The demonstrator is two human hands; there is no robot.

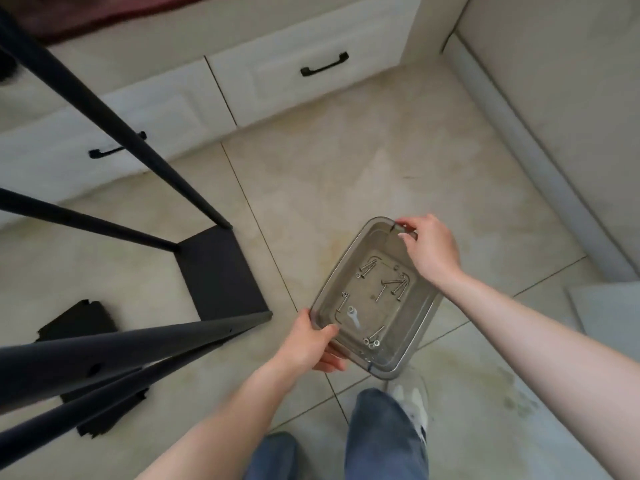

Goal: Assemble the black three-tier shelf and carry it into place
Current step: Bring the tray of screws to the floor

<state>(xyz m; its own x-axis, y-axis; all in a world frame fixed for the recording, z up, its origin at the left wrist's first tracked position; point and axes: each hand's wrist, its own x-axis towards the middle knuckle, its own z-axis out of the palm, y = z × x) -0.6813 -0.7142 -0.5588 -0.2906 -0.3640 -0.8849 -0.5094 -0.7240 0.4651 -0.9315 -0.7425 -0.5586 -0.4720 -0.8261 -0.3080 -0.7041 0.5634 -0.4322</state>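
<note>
Partly built and standing on the tiled floor (381, 161) at the left: black shelf frame (221, 271), four slim posts up from a square bottom panel. Just beside it, flat on the tiles, two loose black panels (79, 322), half hidden behind the near posts. To the right of the frame, lifted clear of the floor, a clear grey tray (341, 275). Gripped at its near-left corner by the left hand (311, 344), thumb over the rim, fingers curled beneath. Pinched at its far corner by the right hand (433, 251), fingertips hooked on the rim. Inside, scattered long screws (391, 285), a few nuts (372, 344) and a small pale spanner (352, 315). Beyond, white drawers (277, 81) with black handles; below, blue jeans (381, 438) and a pale shoe (412, 403).
</note>
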